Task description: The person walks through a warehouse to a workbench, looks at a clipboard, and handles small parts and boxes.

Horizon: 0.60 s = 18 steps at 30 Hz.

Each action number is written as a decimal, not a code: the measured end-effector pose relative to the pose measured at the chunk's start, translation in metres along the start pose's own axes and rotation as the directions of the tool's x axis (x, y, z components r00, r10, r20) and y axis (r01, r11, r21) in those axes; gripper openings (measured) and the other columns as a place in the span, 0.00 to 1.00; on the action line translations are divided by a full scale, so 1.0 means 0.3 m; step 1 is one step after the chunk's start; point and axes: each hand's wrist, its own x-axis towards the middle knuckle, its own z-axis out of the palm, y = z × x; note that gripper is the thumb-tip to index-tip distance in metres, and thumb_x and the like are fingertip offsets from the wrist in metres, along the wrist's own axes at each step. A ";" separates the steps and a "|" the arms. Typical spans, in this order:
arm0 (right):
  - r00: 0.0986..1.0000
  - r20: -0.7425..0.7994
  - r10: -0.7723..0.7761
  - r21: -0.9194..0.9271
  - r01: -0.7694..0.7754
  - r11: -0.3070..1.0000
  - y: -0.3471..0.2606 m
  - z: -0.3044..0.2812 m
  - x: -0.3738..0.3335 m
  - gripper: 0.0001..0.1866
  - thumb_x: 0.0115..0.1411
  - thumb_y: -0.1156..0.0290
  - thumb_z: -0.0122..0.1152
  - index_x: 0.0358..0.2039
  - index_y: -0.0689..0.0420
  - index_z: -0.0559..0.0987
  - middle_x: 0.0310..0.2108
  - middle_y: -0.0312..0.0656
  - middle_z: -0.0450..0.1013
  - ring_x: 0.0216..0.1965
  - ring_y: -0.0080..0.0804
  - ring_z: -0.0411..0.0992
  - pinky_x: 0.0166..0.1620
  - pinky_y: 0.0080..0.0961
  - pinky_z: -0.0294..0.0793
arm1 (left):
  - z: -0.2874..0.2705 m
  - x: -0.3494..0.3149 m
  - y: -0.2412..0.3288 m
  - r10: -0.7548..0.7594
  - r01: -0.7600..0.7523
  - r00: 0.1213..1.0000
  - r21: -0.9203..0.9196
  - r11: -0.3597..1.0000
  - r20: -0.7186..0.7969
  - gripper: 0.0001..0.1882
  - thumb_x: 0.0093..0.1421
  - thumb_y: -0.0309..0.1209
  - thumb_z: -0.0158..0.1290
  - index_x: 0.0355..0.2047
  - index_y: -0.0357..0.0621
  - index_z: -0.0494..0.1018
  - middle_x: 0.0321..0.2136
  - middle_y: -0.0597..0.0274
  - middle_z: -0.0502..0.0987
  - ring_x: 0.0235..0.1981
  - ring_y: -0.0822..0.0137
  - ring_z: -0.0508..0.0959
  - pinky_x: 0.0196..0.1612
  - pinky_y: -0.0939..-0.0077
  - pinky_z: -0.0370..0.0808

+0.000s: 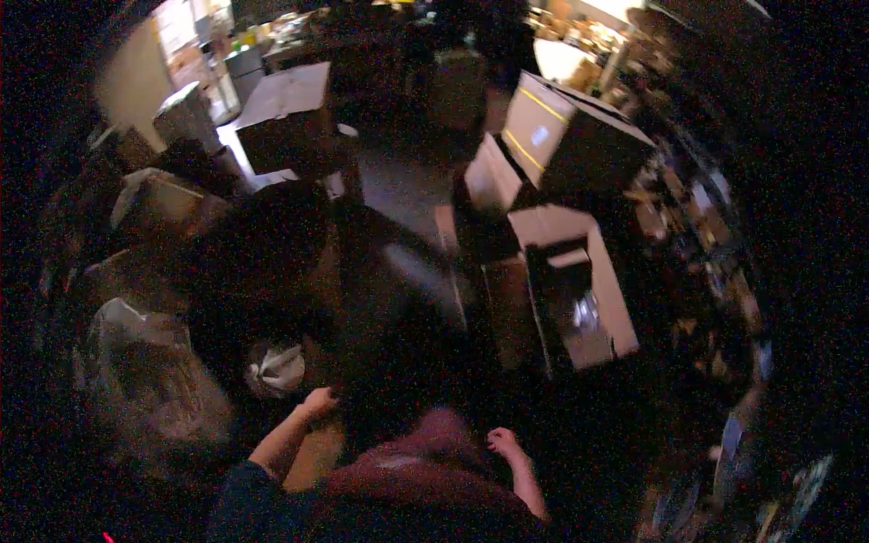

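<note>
My left hand (319, 402) reaches forward over a tan cardboard panel (315, 452) at the lower middle. Its fingertips fall into shadow, so I cannot make out whether it grips anything. Just beyond it, to the left, lies a crumpled whitish bundle (279, 367), perhaps paper or plastic. My right hand (503, 442) hangs beside my body on the right, its fingers curled in loosely. Nothing shows in it, and it touches no object that I can see. The light is very dim and the picture grainy.
An open cardboard box (612, 290) stands ahead on the right, with a larger yellow-striped box (536, 127) behind it. Clear plastic wrap (149, 362) covers something at left. A large carton (288, 95) sits farther back, left of a floor strip (407, 195). Cluttered shelves (715, 217) line the right.
</note>
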 end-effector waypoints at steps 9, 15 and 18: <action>0.781 0.497 -0.379 -0.022 0.448 0.894 -1.263 -0.265 0.369 0.22 0.62 0.55 0.63 0.54 0.50 0.77 0.39 0.34 0.78 0.36 0.23 0.75 0.38 0.25 0.74 | -0.223 0.328 0.238 0.003 0.017 0.983 -0.110 0.994 0.185 0.31 0.62 0.59 0.48 0.46 0.42 0.77 0.42 0.50 0.79 0.43 0.51 0.78 0.43 0.55 0.74; 0.827 0.524 -0.203 -0.556 0.513 0.654 -1.519 -0.366 0.605 0.20 0.61 0.55 0.61 0.48 0.53 0.79 0.40 0.40 0.79 0.39 0.30 0.76 0.43 0.30 0.75 | -0.351 0.190 0.369 -0.353 0.329 0.934 -0.533 0.779 0.061 0.32 0.63 0.55 0.48 0.55 0.41 0.72 0.48 0.50 0.78 0.48 0.54 0.77 0.48 0.60 0.75; 0.776 0.562 -0.287 -0.624 0.625 0.469 -1.611 -0.317 0.782 0.20 0.60 0.57 0.60 0.47 0.55 0.80 0.41 0.44 0.79 0.40 0.36 0.77 0.44 0.32 0.75 | -0.377 0.247 0.299 -0.442 0.487 0.872 -0.463 0.741 0.210 0.32 0.64 0.54 0.48 0.57 0.42 0.70 0.50 0.51 0.77 0.49 0.54 0.77 0.50 0.60 0.74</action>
